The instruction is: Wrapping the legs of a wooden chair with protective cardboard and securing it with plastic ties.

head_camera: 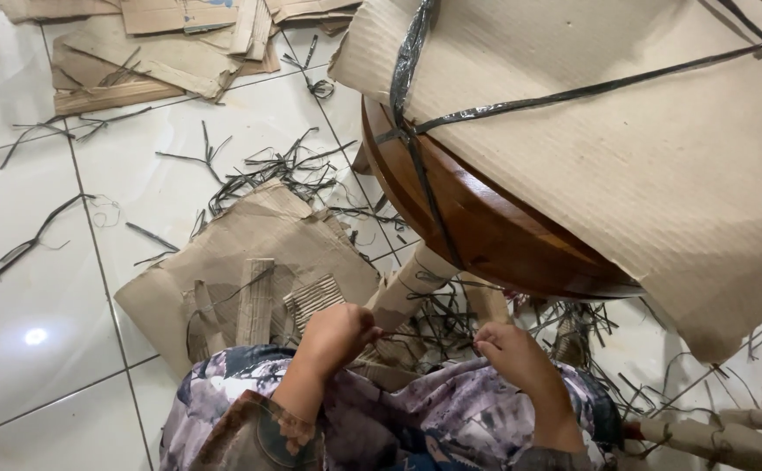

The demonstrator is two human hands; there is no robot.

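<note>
Two hands work one thin dark plastic strand [425,334]: your left hand [339,334] fisted on it, your right hand [510,346] pinching it beside the cardboard-wrapped wooden leg [411,288]; pull it taut and away from the varnish. Strap scraps [276,170] and torn brown cardboard [250,270] litter the glossy white tiled floor [41,279]

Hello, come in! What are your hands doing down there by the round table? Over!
Left hand and right hand both pinching dark strap by cardboard-wrapped table leg. Round wooden table half under cardboard. Strap scraps litter floor.
</note>
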